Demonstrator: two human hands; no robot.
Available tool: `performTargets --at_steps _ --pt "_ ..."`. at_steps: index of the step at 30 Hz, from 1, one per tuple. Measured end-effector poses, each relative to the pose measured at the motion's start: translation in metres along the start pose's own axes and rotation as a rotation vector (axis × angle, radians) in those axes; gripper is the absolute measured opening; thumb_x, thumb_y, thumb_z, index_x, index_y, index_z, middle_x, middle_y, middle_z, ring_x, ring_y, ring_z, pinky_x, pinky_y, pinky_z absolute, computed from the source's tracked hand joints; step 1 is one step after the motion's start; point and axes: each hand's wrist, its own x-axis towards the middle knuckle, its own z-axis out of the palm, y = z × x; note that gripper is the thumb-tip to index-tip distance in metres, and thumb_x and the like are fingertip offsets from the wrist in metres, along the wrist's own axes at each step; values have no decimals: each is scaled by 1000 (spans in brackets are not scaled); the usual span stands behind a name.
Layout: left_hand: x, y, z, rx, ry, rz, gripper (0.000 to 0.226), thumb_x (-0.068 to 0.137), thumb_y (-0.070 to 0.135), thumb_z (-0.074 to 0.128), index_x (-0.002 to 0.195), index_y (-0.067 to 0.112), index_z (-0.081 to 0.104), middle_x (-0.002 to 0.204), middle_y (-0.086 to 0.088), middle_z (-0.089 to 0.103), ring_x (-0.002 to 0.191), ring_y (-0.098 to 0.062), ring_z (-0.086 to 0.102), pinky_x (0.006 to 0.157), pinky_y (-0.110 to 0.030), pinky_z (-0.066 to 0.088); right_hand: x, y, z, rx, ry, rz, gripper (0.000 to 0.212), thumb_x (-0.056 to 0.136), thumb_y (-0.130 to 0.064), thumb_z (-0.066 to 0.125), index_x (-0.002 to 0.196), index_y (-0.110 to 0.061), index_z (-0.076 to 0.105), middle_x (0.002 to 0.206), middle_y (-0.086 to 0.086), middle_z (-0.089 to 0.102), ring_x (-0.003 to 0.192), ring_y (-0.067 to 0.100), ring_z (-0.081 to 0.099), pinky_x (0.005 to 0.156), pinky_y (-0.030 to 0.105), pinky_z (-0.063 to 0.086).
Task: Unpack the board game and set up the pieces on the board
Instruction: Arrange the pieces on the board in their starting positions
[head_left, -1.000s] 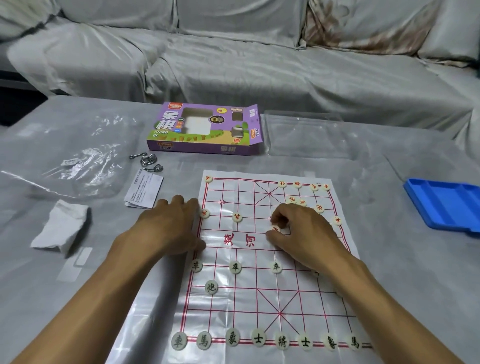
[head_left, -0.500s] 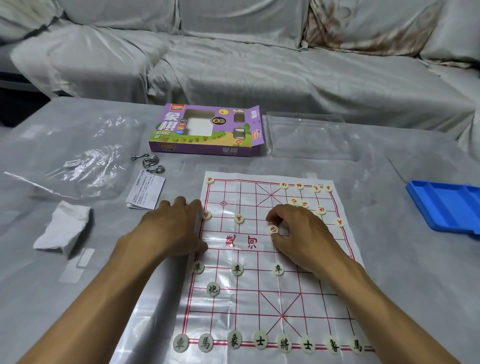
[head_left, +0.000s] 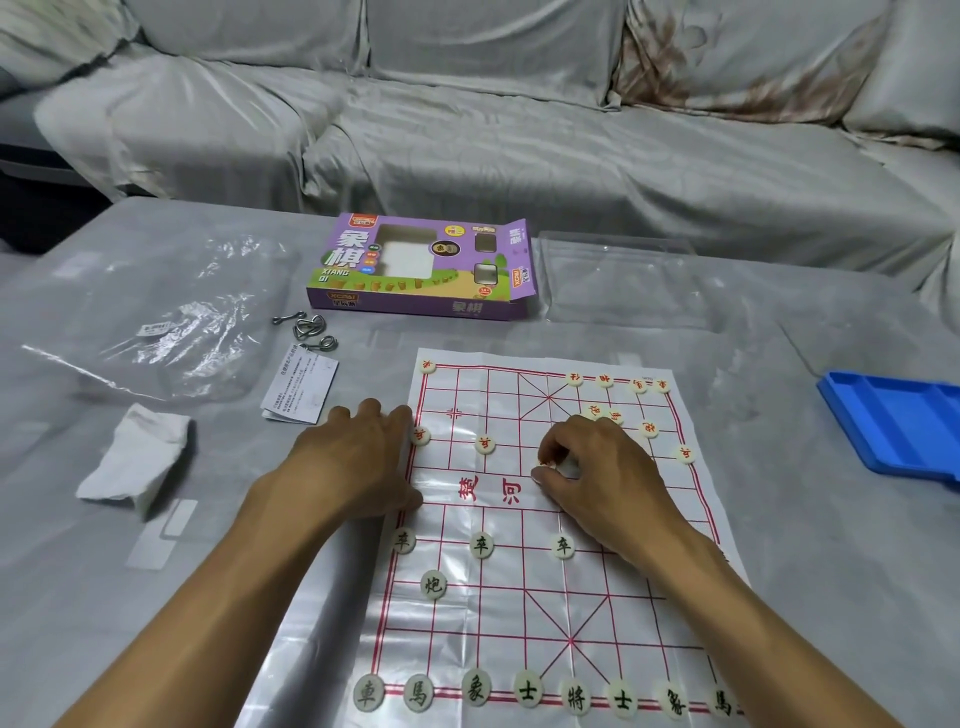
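Observation:
A thin plastic xiangqi board (head_left: 550, 519) with red lines lies on the table in front of me. Several pale round pieces with black characters stand along its near edge (head_left: 527, 689) and in the near rows (head_left: 481, 545). Red-character pieces (head_left: 484, 444) sit on the far half, several bunched at the far right (head_left: 605, 381). My left hand (head_left: 358, 457) lies flat on the board's left edge, fingers spread. My right hand (head_left: 597, 473) rests near the middle and pinches a red-character piece (head_left: 544, 464) between thumb and forefinger, low over the board.
The purple game box (head_left: 421, 270) lies open behind the board, a clear plastic tray (head_left: 618, 280) to its right. A blue tray (head_left: 893, 426) sits at the right edge. At left lie a plastic bag (head_left: 156, 312), metal ring puzzles (head_left: 306, 327), a leaflet (head_left: 298, 387) and white paper (head_left: 137, 457).
My right hand has slid a red-character piece slightly to the left along its row. My left hand has stayed on the board's left edge.

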Motion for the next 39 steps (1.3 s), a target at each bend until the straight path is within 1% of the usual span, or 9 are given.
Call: performTargets --at_steps 5,8,13,16,23,25,30,36,39 --pt "-1 0 -1 -3 -6 -2 79 77 58 67 140 31 28 139 0 38 125 -26 40 91 -38 44 -1 -2 -1 48 9 -2 17 90 -24 60 107 -28 60 101 -16 60 95 5 45 69 13 34" --pt "-1 0 0 -1 -8 -3 80 77 58 67 141 30 27 140 0 38 125 -26 40 91 -38 45 -1 -3 -1 59 4 7 24 91 -24 61 114 -29 58 105 -14 60 96 4 46 75 16 37" --pt "0 0 -1 -3 -10 -6 82 76 59 68 141 30 27 139 -1 39 124 -26 41 92 -39 46 1 -6 -7 85 13 -23 25 89 -22 64 113 -29 59 104 -14 61 97 6 48 76 19 42" --pt "1 0 -2 -4 -12 -9 82 75 58 69 140 30 28 138 -1 39 124 -27 40 92 -39 46 19 -8 -17 135 62 -44 27 86 -21 68 110 -30 60 100 -16 61 90 5 47 70 13 36" --pt "1 1 -1 -2 6 -16 79 76 53 70 140 29 29 135 -1 39 123 -27 41 88 -37 43 94 -11 -1 138 104 47 27 87 -17 69 112 -24 63 106 -6 67 94 12 54 77 23 43" --pt "2 1 -1 -3 10 -16 78 76 53 70 139 29 30 135 -1 39 122 -27 41 87 -37 43 103 -10 4 107 102 73 27 87 -15 68 113 -23 63 107 -4 67 92 10 51 76 24 41" --pt "3 1 -1 9 12 -13 79 76 54 69 140 29 29 135 -2 39 122 -27 41 85 -36 41 110 -5 6 96 82 84 28 87 -14 68 113 -23 63 108 -3 67 92 11 50 76 24 38" --pt "3 1 0 17 8 -7 81 75 55 70 139 29 29 135 -3 39 123 -28 41 85 -36 42 90 -1 -12 174 53 113 31 87 -22 70 117 -25 61 114 -8 63 102 15 57 85 27 46" --pt "5 -1 1 6 4 -2 82 74 57 69 139 31 28 136 -2 38 123 -28 41 87 -37 43 58 10 -36 204 101 153 22 87 -23 68 108 -27 64 106 -14 64 84 6 56 69 16 41"
